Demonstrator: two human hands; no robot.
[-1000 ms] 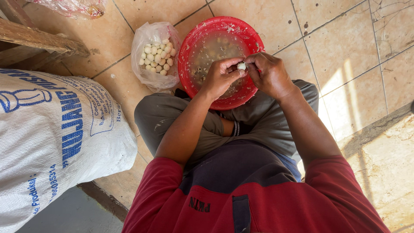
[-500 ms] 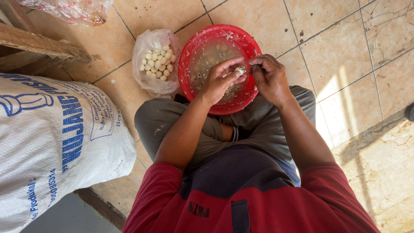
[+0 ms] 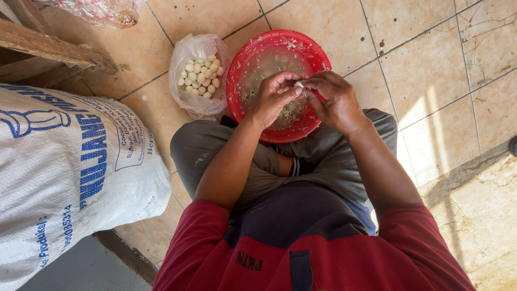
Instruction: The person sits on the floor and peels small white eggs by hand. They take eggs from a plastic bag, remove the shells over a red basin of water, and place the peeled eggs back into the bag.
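With both the left hand [image 3: 274, 97] and right hand [image 3: 334, 99] pinched on the small white clove [image 3: 299, 84], peel gently over the red basin [image 3: 258, 59] at twelve o'clock, dropping skins inside.

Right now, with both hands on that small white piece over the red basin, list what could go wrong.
1. The white piece is pinched only at the fingertips of the left hand and right hand; it may slip into the murky red basin.
2. The open bag of peeled pieces sits touching the basin; splashes or scraps could land in it.
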